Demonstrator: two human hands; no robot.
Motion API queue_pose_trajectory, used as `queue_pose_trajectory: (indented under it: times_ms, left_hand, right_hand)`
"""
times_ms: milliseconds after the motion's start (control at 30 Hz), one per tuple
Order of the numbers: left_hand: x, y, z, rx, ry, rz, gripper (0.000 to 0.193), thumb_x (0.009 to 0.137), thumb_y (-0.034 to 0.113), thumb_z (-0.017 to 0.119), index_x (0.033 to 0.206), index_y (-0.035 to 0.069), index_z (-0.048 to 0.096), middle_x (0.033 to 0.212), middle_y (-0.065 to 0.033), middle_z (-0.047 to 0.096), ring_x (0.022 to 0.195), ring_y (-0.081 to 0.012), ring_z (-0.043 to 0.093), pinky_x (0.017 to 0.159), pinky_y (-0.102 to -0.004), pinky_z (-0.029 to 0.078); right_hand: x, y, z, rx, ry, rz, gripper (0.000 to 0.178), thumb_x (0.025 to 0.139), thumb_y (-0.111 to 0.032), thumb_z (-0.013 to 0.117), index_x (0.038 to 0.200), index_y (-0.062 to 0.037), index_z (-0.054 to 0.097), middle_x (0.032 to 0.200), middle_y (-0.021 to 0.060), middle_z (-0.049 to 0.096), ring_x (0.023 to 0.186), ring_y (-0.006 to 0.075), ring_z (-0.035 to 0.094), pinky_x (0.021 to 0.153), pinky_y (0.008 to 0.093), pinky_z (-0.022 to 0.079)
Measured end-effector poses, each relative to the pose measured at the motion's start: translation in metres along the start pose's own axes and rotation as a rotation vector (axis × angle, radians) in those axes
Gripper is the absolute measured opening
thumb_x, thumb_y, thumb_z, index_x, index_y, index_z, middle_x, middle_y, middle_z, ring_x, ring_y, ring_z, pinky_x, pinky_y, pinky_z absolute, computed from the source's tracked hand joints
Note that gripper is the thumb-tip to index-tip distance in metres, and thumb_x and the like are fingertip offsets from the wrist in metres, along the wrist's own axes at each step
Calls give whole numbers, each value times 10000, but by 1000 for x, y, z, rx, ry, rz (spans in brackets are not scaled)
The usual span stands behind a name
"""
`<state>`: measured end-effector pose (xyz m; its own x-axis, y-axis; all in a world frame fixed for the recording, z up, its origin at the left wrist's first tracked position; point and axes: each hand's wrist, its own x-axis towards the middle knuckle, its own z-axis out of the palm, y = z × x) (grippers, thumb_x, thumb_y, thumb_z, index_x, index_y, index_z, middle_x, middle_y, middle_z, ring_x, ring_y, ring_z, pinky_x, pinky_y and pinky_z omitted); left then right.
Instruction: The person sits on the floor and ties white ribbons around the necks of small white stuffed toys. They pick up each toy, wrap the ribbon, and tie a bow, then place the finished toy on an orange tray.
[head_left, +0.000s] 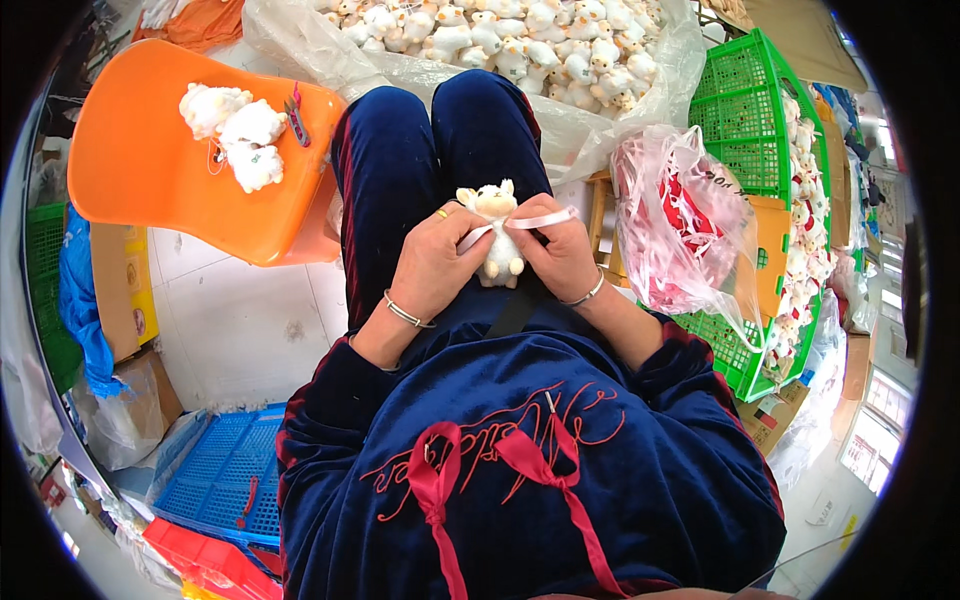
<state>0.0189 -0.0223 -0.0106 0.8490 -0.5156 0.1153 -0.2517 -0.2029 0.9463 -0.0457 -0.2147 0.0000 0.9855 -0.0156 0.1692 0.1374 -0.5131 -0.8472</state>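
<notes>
- White plush toy (501,250): centred between the hands, neither clearly nearer; long axis runs head away, feet toward the navy top (640,490).
- Pale ribbon (545,219): crosswise at its neck.
- Left hand (435,252): pinching ribbon's left part.
- Right hand (562,252): pinching its right part.

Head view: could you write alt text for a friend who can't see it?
A person's left hand and right hand hold a pale ribbon at the neck of a small plush animal. White plush toys lie on an orange chair at left.
</notes>
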Motion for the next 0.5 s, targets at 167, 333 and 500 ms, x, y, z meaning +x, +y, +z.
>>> queue_pose_trajectory:
  times_ms: [167, 333, 500]
  left_hand:
    - [-1, 0, 6, -88, 22, -84, 122, 865, 83, 755, 936, -14, 732, 913, -119, 694, 806, -238, 696, 721, -316, 543]
    - [-3, -4, 12, -301, 31, -178, 176, 877, 80, 758, 1026, -13, 758, 908, -104, 684, 819, -197, 679, 744, -287, 531]
    - [-1, 2, 13, -276, 43, -118, 183, 886, 69, 746, 1051, -10, 755, 912, -97, 673, 822, -191, 663, 752, -291, 525]
  right_hand:
    - [4, 0, -6, 124, -80, 54, 64, 911, -2, 692, 974, -11, 701, 971, 84, 626, 849, 176, 604, 753, 292, 485]
    - [6, 3, -11, 313, -144, 136, 46, 925, -27, 695, 970, -22, 688, 988, 46, 581, 886, 139, 554, 795, 251, 443]
    - [10, 0, -13, 403, -185, 150, 39, 946, -49, 691, 974, -24, 682, 984, 26, 568, 900, 121, 537, 806, 238, 425]
